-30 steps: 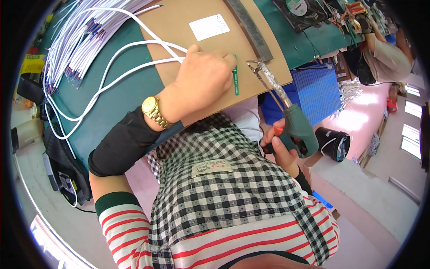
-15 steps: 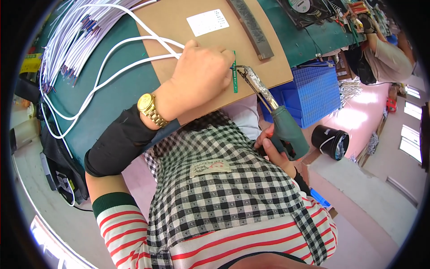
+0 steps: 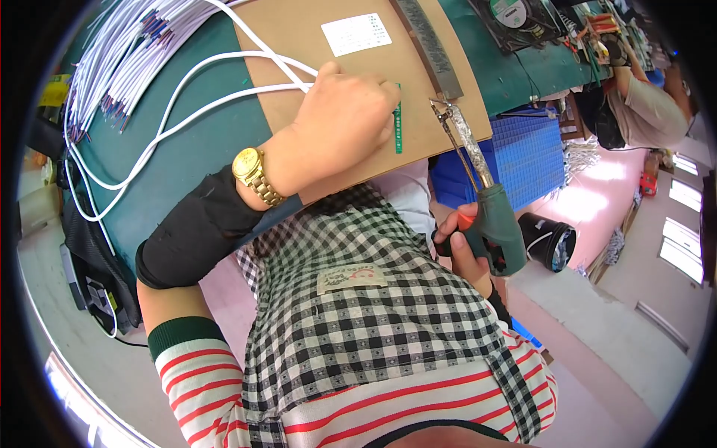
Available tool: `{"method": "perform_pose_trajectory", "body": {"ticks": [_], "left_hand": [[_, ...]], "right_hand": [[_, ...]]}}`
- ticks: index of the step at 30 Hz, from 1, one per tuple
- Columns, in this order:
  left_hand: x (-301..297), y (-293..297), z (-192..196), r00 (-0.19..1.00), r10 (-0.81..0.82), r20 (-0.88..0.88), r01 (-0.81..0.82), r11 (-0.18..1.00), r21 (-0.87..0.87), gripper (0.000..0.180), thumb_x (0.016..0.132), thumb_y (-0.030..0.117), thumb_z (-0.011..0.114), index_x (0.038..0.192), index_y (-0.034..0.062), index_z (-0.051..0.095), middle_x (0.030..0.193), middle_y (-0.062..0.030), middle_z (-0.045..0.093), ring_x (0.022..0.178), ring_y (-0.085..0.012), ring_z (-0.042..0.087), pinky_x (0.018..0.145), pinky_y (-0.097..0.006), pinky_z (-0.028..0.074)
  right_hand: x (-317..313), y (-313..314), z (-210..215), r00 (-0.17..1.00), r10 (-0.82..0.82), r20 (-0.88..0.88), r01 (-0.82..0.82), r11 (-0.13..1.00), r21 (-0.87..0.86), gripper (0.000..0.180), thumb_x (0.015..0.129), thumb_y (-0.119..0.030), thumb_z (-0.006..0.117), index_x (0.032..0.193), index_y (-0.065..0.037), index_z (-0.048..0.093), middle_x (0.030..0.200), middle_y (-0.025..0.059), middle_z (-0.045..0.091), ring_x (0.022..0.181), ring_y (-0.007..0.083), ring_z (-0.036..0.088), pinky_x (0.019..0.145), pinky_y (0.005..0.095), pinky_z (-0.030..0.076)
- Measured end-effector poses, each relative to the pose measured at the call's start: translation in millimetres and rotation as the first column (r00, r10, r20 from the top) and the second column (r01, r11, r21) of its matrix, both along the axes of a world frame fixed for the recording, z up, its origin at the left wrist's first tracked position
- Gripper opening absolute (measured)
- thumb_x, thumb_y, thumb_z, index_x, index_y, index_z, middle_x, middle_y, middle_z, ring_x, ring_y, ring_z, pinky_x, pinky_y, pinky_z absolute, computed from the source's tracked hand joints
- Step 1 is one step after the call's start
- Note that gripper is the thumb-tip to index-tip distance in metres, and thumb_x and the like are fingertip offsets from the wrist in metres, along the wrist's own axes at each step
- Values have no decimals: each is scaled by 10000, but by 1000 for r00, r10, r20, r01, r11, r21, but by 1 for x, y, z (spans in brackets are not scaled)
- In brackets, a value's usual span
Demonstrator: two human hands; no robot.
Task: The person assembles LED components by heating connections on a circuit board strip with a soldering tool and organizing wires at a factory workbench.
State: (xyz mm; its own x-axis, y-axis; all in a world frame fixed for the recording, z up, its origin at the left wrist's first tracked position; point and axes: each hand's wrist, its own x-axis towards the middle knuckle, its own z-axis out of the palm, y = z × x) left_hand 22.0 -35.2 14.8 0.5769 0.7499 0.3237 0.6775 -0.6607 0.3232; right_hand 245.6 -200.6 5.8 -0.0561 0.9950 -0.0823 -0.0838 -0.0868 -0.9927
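My left hand [image 3: 340, 119], with a gold watch at its wrist, is closed over the end of a white cable [image 3: 216, 98] on a sheet of brown cardboard [image 3: 280, 37]. Its fingertips meet the left edge of a narrow green circuit board [image 3: 399, 131]; the cable's tip is hidden beneath them. Lower right, my right hand [image 3: 464, 250] grips a dark green soldering gun [image 3: 499, 224] with a red trigger. The gun's foil-wrapped barrel points up toward the cardboard, its bent tip to the right of the board and apart from it.
A dark metal bar [image 3: 429, 52] and a white label [image 3: 356, 34] lie on the cardboard. Many white cables [image 3: 142, 67] are bundled at far left. Beyond the table edge are a blue crate [image 3: 523, 153] and a black bucket [image 3: 549, 240]. Another person [image 3: 650, 112] sits at upper right.
The soldering gun's tip has drawn back from the circuit board to the right, near the metal bar's end. My left hand keeps its place at the board.
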Motion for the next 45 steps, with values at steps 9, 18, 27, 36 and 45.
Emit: {"method": "perform_pose_trajectory", "body": {"ticks": [9, 18, 27, 36, 45], "left_hand": [[1, 0, 0, 1000, 12, -14, -12, 1000, -11, 65, 695, 108, 575, 729, 53, 578, 704, -94, 594, 660, -268, 608, 678, -383, 390], [0, 1, -2, 1000, 11, -12, -10, 1000, 21, 58, 684, 110, 584, 708, 57, 578, 683, -90, 594, 637, -273, 606, 667, -382, 392], [0, 1, -4, 999, 19, 32, -20, 1000, 12, 73, 705, 113, 597, 681, 50, 570, 668, -77, 559, 606, -282, 534, 656, -357, 380], [1, 2, -5, 999, 19, 48, -21, 999, 35, 72, 699, 114, 602, 684, 51, 570, 666, -79, 557, 595, -281, 535, 642, -358, 381], [1, 1, -7, 999, 24, 32, -25, 999, 32, 71, 696, 114, 602, 676, 56, 565, 666, -76, 557, 596, -277, 538, 640, -359, 382]], "right_hand": [[2, -1, -1, 995, 92, 49, -87, 992, -87, 311, 861, -50, 562, 1148, -15, 448, 870, 104, 564, 739, 142, 560, 676, 276, 471], [1, 1, -2, 993, 116, 36, -113, 990, -84, 339, 862, -20, 566, 1184, -26, 460, 879, 96, 565, 740, 132, 555, 669, 267, 459], [4, -1, -2, 993, 91, 77, -88, 995, -47, 353, 866, -35, 552, 1194, -32, 423, 866, 105, 562, 737, 141, 549, 684, 277, 464], [7, 0, -1, 985, 120, 125, -113, 992, -60, 345, 870, -59, 540, 1187, -33, 404, 872, 118, 562, 746, 144, 547, 713, 289, 466], [-2, 2, 4, 989, 78, 125, -56, 983, -174, 202, 849, -33, 565, 1042, 4, 523, 862, 75, 584, 722, 113, 563, 654, 250, 461]]}}
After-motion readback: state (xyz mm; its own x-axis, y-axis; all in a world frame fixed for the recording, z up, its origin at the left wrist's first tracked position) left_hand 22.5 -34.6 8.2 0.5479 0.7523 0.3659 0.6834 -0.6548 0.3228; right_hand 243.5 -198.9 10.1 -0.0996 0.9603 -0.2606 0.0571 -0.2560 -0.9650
